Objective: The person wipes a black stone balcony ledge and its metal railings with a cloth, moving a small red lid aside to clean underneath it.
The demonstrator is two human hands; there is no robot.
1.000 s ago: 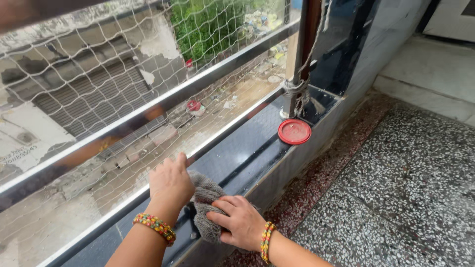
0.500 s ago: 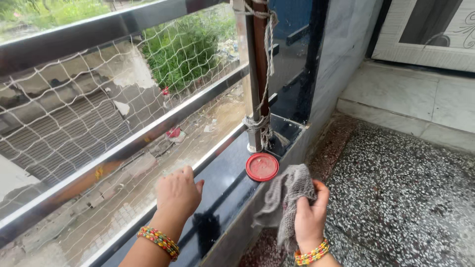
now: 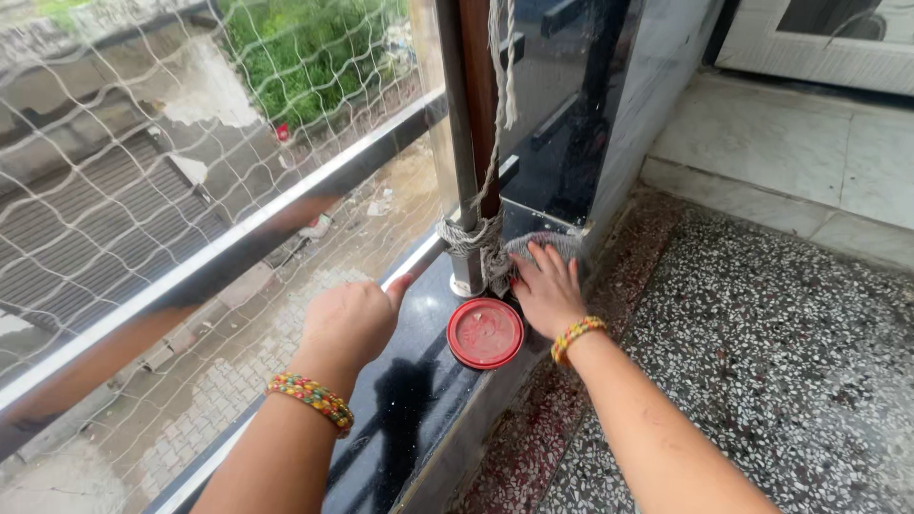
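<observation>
My right hand lies flat, fingers spread, pressing a grey knitted cloth onto the black stone ledge in the corner, just behind a round red lid. My left hand rests loosely curled on the ledge beside the low steel rail, its index finger pointing forward. Both wrists wear beaded bracelets. The cloth sits at the foot of the steel post, where a rope is knotted.
A white net hangs behind the thick steel railing bar. A glossy dark wall panel closes the corner. To the right lies a speckled terrazzo floor with a marble step beyond.
My right hand carried the cloth from near the left hand, lifted it, then laid it down in the corner behind the red lid. My left hand slid forward along the ledge.
</observation>
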